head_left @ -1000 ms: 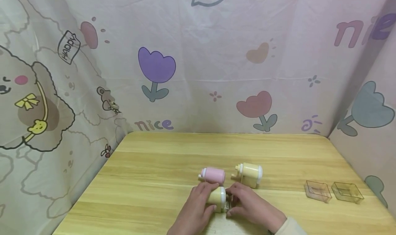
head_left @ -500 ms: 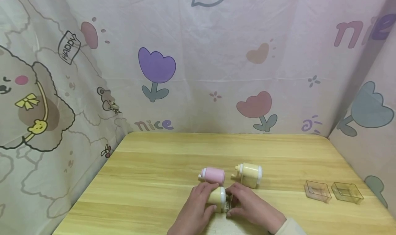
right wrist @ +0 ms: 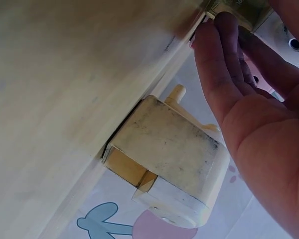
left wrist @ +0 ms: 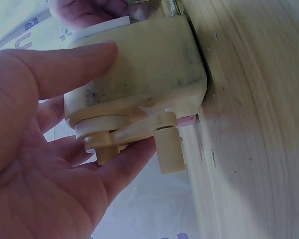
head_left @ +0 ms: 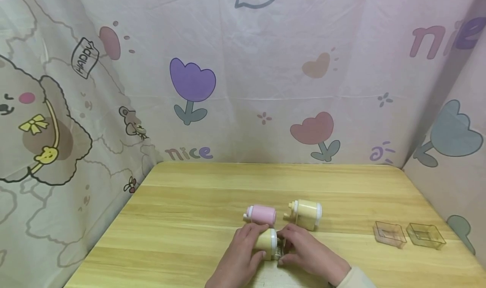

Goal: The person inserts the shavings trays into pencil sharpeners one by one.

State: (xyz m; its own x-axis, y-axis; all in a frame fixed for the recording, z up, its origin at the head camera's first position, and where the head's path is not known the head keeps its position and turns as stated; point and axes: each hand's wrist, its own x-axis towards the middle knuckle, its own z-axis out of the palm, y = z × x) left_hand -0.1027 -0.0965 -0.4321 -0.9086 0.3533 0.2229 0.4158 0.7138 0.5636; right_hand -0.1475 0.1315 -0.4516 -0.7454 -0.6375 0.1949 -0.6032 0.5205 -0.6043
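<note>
My left hand (head_left: 243,250) grips a yellow crank pencil sharpener (head_left: 267,242), its thumb on one side and the fingers round the other. Smudged with dark marks, the sharpener body (left wrist: 144,64) shows its crank handle (left wrist: 169,149) pointing away from the right hand in the left wrist view. At the sharpener's white-rimmed end, my right hand (head_left: 303,252) pinches a see-through shavings drawer (head_left: 279,251) that sticks partly out of the body. The right fingertips (right wrist: 225,25) lie against that drawer in the right wrist view.
Just beyond the hands stand a pink sharpener (head_left: 263,214) and a second yellow sharpener (head_left: 308,212), whose drawer slot (right wrist: 127,169) is bare. Two see-through drawers, one pinkish (head_left: 390,235) and one yellowish (head_left: 426,236), lie at the right of the wooden table (head_left: 182,224). Patterned cloth (head_left: 247,68) hangs behind.
</note>
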